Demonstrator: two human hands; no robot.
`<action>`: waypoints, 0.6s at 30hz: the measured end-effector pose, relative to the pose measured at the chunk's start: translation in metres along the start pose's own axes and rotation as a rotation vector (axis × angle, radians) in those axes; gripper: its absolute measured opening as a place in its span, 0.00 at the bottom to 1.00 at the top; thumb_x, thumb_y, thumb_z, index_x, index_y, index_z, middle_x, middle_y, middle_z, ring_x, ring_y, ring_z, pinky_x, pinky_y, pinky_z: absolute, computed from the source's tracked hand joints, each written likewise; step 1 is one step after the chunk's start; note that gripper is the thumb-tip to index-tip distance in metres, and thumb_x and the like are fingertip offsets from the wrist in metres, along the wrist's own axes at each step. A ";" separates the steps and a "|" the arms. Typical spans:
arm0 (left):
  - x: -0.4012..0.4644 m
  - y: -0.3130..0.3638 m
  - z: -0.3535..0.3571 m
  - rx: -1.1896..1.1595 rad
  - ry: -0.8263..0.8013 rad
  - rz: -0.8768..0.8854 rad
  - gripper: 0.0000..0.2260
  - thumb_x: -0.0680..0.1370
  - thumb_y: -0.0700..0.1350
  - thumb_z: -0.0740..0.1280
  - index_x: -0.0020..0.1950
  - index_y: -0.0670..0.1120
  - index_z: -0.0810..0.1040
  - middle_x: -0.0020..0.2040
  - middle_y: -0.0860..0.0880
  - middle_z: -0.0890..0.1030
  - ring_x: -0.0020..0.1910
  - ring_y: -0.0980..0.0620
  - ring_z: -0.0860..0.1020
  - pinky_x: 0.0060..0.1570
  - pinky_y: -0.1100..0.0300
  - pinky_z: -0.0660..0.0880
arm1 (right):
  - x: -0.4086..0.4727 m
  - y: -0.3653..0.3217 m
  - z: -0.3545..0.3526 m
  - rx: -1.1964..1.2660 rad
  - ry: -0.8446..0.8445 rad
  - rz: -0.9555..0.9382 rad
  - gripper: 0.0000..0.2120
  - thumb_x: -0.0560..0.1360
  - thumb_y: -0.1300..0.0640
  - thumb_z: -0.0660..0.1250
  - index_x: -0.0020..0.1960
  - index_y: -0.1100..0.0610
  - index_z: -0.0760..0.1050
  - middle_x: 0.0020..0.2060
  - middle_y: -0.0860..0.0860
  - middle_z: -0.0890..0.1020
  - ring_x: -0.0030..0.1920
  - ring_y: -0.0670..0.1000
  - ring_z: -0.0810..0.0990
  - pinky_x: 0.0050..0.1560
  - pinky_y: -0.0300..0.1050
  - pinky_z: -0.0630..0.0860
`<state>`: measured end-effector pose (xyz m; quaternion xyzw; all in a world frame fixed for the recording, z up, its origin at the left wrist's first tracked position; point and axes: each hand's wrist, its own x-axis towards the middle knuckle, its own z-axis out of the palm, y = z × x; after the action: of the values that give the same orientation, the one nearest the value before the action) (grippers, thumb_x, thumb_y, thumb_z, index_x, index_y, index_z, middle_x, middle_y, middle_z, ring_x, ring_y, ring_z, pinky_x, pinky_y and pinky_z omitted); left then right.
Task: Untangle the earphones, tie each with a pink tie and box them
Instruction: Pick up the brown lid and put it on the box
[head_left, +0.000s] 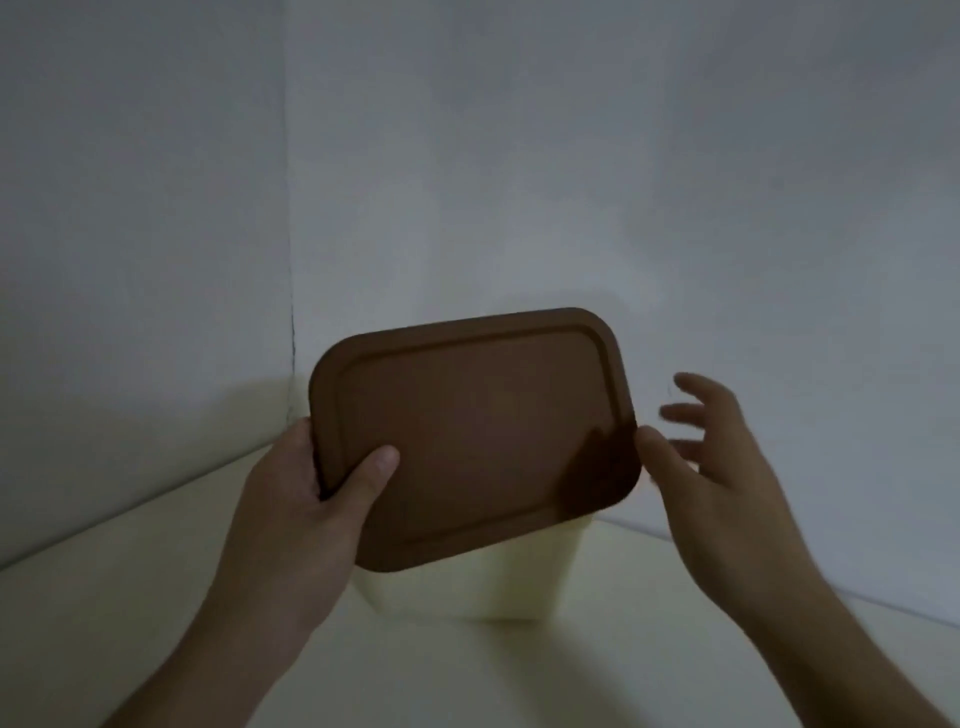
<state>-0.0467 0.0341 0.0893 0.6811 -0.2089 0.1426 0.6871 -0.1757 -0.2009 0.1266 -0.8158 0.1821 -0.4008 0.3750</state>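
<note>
A pale cream box (519, 577) with a brown rounded-rectangle lid (483, 436) is tilted toward me above the table. My left hand (311, 493) grips the lid's left edge, thumb on top and fingers hidden behind. My right hand (711, 467) is just right of the lid with fingers spread and blurred; its thumb is at the lid's right edge, and contact is unclear. No earphones or pink ties are in view; the box's inside is hidden by the lid.
A pale table surface (467, 675) fills the lower part of the view. White walls meet in a corner (291, 312) behind the box. The scene is dim.
</note>
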 end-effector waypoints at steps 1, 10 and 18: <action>0.010 -0.001 0.002 -0.020 0.005 -0.043 0.11 0.77 0.50 0.76 0.57 0.60 0.81 0.49 0.60 0.88 0.48 0.59 0.86 0.55 0.48 0.82 | 0.007 0.005 0.009 0.114 -0.052 0.066 0.19 0.84 0.52 0.64 0.74 0.45 0.69 0.59 0.47 0.84 0.46 0.46 0.85 0.52 0.50 0.80; 0.069 -0.041 0.031 0.275 -0.029 -0.105 0.13 0.84 0.47 0.66 0.68 0.55 0.78 0.56 0.57 0.83 0.56 0.51 0.81 0.57 0.51 0.76 | 0.041 0.037 0.063 -0.286 -0.018 0.133 0.08 0.83 0.51 0.61 0.54 0.48 0.79 0.37 0.47 0.83 0.39 0.47 0.80 0.40 0.47 0.75; 0.088 -0.083 0.033 0.338 -0.122 -0.383 0.10 0.83 0.43 0.64 0.53 0.54 0.85 0.50 0.50 0.87 0.53 0.45 0.84 0.60 0.46 0.78 | 0.049 0.052 0.081 -0.561 -0.134 0.183 0.13 0.82 0.50 0.59 0.49 0.52 0.80 0.37 0.48 0.82 0.38 0.50 0.80 0.41 0.47 0.78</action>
<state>0.0671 -0.0095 0.0585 0.8207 -0.0906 0.0014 0.5641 -0.0812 -0.2266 0.0800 -0.8923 0.3335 -0.2447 0.1809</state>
